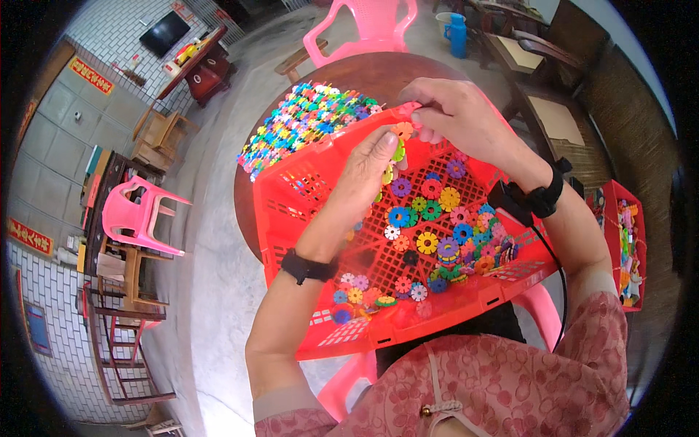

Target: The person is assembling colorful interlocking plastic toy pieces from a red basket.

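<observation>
Above the far part of a red plastic basket (393, 331), my two hands are close together. My left hand (371, 160) is closed around a short chain of interlocking snowflake discs (397, 151), in orange, green and yellow. At the chain's upper end is an orange disc (403, 130). My right hand (459, 113) is closed in a pinch beside that disc, by the basket's far rim; what its fingertips hold is partly hidden. Loose notched discs (427, 242) in many colours lie across the basket's bottom, heaped thicker toward the right.
The basket rests partly on a round brown table (251, 207). A large sheet of joined discs (309, 124) lies there at the far left. Pink plastic chairs (138, 215) stand left and beyond the table. A red box of small items (626, 247) is at my right.
</observation>
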Demonstrator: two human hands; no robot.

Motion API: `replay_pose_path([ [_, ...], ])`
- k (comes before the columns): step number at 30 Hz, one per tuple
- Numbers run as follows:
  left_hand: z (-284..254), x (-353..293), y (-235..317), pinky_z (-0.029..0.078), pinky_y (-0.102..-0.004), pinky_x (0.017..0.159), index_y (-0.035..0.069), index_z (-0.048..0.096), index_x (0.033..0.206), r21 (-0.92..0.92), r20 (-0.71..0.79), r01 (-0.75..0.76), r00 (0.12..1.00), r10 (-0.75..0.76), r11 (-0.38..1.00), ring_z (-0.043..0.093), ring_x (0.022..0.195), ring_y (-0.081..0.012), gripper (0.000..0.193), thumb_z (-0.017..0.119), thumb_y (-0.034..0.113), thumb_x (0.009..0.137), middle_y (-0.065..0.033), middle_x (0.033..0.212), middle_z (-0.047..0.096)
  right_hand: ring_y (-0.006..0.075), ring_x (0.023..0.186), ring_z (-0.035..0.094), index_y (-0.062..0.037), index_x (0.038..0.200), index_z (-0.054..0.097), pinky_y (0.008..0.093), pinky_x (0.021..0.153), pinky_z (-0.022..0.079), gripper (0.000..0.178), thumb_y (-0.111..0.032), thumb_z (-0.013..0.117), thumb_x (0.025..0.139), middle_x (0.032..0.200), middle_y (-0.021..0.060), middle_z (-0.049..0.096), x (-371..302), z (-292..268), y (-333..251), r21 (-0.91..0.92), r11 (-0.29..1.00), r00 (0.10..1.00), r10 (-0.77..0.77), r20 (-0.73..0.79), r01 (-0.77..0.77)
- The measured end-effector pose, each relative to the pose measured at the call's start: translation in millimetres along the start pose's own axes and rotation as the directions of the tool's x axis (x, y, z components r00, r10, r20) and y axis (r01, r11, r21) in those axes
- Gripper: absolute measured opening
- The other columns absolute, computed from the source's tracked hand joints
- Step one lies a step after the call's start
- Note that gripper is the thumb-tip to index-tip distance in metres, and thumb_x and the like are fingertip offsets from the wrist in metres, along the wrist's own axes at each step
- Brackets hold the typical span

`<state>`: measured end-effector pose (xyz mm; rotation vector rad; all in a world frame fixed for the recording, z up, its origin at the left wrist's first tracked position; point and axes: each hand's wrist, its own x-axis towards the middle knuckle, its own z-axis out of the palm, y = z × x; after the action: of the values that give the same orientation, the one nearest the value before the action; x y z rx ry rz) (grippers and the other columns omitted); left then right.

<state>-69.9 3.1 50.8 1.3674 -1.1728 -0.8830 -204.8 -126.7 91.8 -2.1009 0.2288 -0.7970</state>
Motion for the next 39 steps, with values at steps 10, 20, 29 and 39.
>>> replay_pose_path([
  [10,-7.5,-7.0,4.6,0.040,-0.0249,0.079,0.006,0.054,0.121,0.031,0.020,-0.079,0.997,0.079,0.996,0.048,0.086,-0.0081,0.050,0.036,0.046,0.097,-0.0011,0.108,0.059,0.0279,0.072,0.064,0.0023,0.091,0.056,0.0319,0.063,0.048,0.014,-0.004,0.057,0.079,0.078,0.0166,0.063,-6.8,-4.9,-15.5,-0.162,0.973,0.982,-0.179,-0.064,0.166],
  [20,-7.1,-3.4,-4.3,0.043,-0.0235,0.078,0.005,0.054,0.120,-0.158,0.073,-0.032,0.996,0.044,0.987,0.053,0.089,-0.0085,0.054,0.054,0.049,0.089,-0.0038,0.108,0.059,0.0296,0.072,0.062,0.0014,0.090,0.056,0.0346,0.062,0.048,0.012,-0.002,0.056,0.079,0.076,0.0160,0.061,-10.4,-1.7,-4.1,-0.263,0.914,0.946,-0.323,-0.016,0.308],
  [29,-4.4,-4.7,-0.4,0.042,-0.0220,0.070,0.003,0.053,0.120,-0.126,0.156,-0.039,0.986,0.059,0.991,0.053,0.082,-0.0080,0.054,0.053,0.048,0.090,-0.0045,0.096,0.060,0.0230,0.070,0.060,0.0023,0.090,0.057,0.0304,0.063,0.046,0.012,-0.004,0.057,0.081,0.079,0.0125,0.061,-13.4,-1.7,-3.8,-0.257,0.937,0.965,-0.258,-0.054,0.237],
  [39,-6.1,-5.2,1.4,0.045,-0.0231,0.074,0.001,0.050,0.122,-0.049,0.108,-0.084,0.990,0.089,0.995,0.056,0.087,-0.0103,0.048,0.053,0.039,0.092,-0.0037,0.102,0.058,0.0272,0.070,0.059,0.0017,0.088,0.055,0.0322,0.062,0.046,0.011,-0.003,0.057,0.079,0.076,0.0127,0.058,-13.9,-4.3,-10.0,-0.302,0.920,0.967,-0.254,0.031,0.251],
])
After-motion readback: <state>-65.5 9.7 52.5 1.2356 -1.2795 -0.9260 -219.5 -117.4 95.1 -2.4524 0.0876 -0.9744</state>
